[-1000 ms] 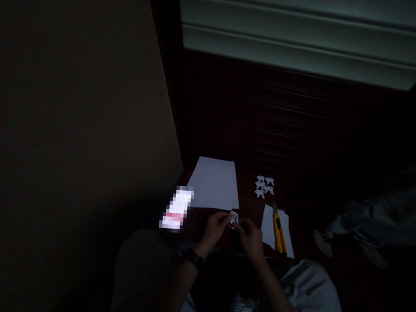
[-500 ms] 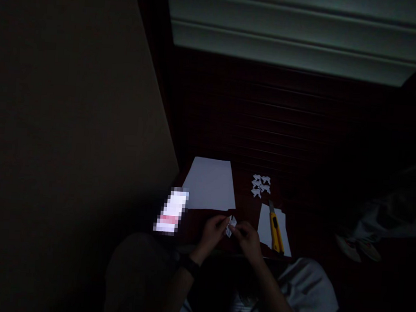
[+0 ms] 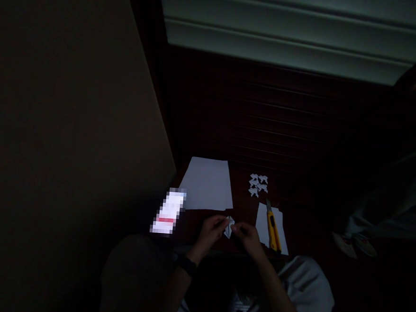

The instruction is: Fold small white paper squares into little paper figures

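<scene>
Between my hands is a small piece of folded white paper [image 3: 228,228], diamond-like in outline. My left hand [image 3: 211,230] pinches its left side, and a dark band circles that wrist. The fingers of my right hand [image 3: 247,236] close on its right side. Beyond my hands lie several small folded paper figures [image 3: 257,185] in a cluster. A yellow utility knife [image 3: 274,231] rests on smaller white sheets [image 3: 262,222] to the right of my right hand, its blade end pointing away. Dim light hides the finer folds.
A stack of white sheets [image 3: 208,184] lies at the far left of the dark table [image 3: 241,196]. A lit phone [image 3: 169,212], blurred out, is at the left edge. A wall rises on the left. At the right, another person's legs and shoes [image 3: 353,244] show.
The folded paper has turned slightly between my fingers, and its visible folds look different. The whole view has shifted a little. The other items keep their places on the table.
</scene>
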